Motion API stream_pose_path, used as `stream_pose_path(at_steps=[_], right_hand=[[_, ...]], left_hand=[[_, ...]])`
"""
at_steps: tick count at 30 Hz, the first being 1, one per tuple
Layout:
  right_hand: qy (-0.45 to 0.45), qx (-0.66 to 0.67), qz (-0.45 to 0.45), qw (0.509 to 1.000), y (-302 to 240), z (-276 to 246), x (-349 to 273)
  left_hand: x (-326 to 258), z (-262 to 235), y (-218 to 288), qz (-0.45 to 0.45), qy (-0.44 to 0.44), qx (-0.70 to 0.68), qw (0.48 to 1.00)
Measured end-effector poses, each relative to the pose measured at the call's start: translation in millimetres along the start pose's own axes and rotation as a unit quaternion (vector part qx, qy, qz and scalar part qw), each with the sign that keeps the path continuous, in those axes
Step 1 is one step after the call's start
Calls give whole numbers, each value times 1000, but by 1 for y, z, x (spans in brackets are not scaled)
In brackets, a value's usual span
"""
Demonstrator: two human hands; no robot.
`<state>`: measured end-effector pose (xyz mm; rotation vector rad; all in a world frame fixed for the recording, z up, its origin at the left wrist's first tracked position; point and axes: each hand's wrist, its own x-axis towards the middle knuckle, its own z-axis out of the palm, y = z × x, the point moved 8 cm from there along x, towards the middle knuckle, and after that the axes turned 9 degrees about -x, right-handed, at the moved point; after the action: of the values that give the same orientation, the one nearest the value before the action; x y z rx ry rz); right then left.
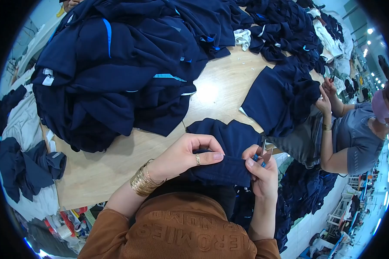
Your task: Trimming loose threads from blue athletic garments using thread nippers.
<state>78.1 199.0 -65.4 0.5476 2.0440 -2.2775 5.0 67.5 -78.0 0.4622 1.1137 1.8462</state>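
Observation:
A navy garment with a gathered, ribbed-looking band lies across my lap and the table's near edge. My left hand is closed on the band, its thumb on top and its fingers folded under the cloth. At the other end of the band, my right hand is closed round small scissors with blue handles, their metal blades pointing up and away from me. The right thumb and fingertips also touch the cloth edge. The rest of the garment spreads flat beyond my hands.
A tall heap of navy garments with light-blue trim fills the table's left and far side. More navy cloth lies at the right, before a seated co-worker whose hands are raised. Further garments are piled low at my right.

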Motion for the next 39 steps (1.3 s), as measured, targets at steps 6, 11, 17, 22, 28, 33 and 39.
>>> stream_pose_path(at_steps=[6, 11, 17, 22, 28, 33, 39], right_hand=[[2, 2, 5, 1000, 2, -1, -2], [10, -46, -35, 998, -1, 4, -2], [79, -291, -212, 930, -20, 13, -7], [162, -390, -308, 852, -48, 16, -40], [188, -434, -321, 821, -39, 24, -39], [238, -219, -246, 914, -28, -19, -33], [241, -367, -233, 868, -42, -17, -32]], left_hand=[[1, 3, -4, -5, -16, -7, 1000], [4, 9, -6, 8, -44, 60, 997], [4, 12, -12, -2, -41, -8, 999], [2, 10, -13, -33, -10, -20, 999], [3, 11, -8, 33, -1, 68, 997], [0, 5, -10, 17, 20, 37, 999], [1, 3, -13, 7, 22, 9, 1000]])
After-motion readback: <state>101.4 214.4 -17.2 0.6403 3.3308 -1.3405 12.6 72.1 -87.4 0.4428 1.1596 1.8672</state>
